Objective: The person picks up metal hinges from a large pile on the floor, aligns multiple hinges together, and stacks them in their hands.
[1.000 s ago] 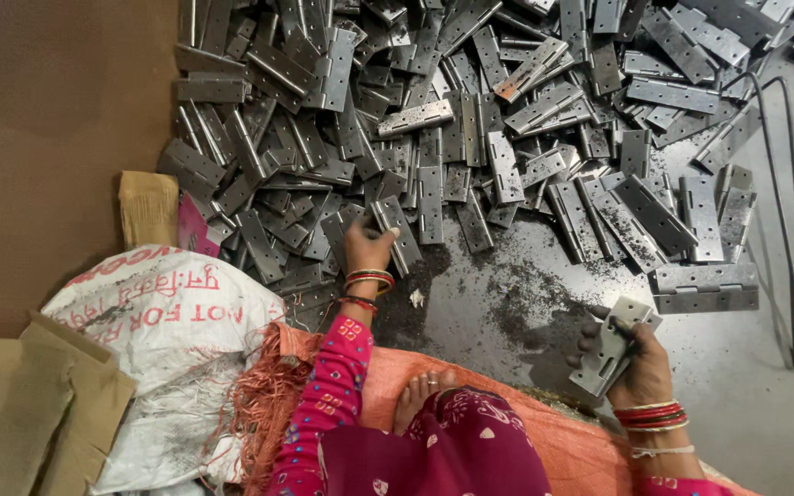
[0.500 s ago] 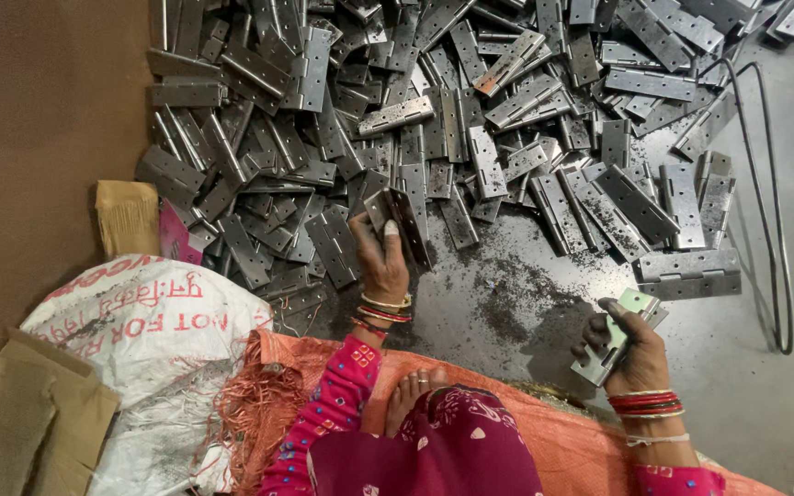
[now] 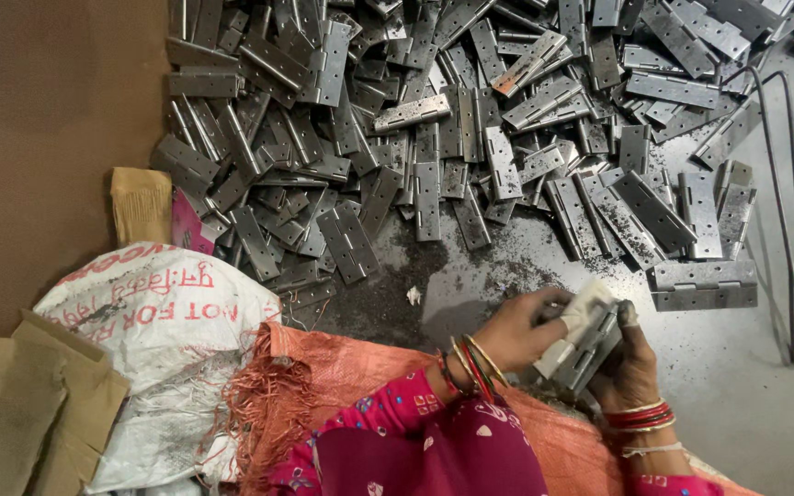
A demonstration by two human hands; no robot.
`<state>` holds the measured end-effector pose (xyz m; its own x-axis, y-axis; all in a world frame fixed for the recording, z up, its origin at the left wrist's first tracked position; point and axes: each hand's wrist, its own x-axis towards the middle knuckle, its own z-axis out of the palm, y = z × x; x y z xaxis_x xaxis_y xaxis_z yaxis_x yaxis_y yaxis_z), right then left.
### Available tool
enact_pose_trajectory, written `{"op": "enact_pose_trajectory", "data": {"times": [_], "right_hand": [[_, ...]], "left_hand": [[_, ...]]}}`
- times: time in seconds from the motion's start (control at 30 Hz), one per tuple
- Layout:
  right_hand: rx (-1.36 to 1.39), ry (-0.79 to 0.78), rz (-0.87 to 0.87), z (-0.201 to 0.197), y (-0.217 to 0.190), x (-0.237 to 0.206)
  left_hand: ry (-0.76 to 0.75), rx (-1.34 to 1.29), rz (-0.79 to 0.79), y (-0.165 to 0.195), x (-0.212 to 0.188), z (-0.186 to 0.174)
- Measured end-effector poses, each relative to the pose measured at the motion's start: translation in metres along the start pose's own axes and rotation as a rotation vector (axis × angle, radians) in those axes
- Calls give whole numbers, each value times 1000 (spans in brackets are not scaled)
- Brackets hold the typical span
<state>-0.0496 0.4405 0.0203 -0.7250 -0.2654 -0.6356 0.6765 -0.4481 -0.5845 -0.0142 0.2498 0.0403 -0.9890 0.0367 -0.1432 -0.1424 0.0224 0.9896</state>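
Note:
A small stack of grey metal hinges (image 3: pixel 583 347) sits low in the head view, right of centre, gripped from below by my right hand (image 3: pixel 631 372). My left hand (image 3: pixel 518 331) closes on the same stack from the left; a pale wrap covers a fingertip on top of it. Both wrists wear red and gold bangles. A big heap of loose hinges (image 3: pixel 434 119) fills the upper half of the floor. One wide hinge (image 3: pixel 702 285) lies flat just above my right hand.
An orange woven sack (image 3: pixel 342 367) lies under my arms, with a pink patterned garment over it. A white printed sack (image 3: pixel 158 321) and brown cardboard (image 3: pixel 20 413) lie at the left. A bent wire loop (image 3: pixel 788 220) lies at the right. Dark metal grit dusts the grey floor.
My left hand has left the heap and come right to the stack in my right hand. The view has shifted slightly.

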Motion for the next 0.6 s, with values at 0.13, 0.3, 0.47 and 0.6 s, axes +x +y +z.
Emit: {"op": "enact_pose_trajectory", "data": {"times": [0.13,0.3,0.47,0.6], "right_hand": [[-145,-41,23,-16,10,8],[-103,-85,-2,-42,11,31],[-46,-71,60,-55,13,43],[10,-48,101,-57,18,43]], "left_hand": [[220,355,-78,0,0,-44],[677,1184,-388,-16,-17,-182],[895,1149,-566,-38,-31,-221],[1000,881,-545,-55,-20,-227]]}}
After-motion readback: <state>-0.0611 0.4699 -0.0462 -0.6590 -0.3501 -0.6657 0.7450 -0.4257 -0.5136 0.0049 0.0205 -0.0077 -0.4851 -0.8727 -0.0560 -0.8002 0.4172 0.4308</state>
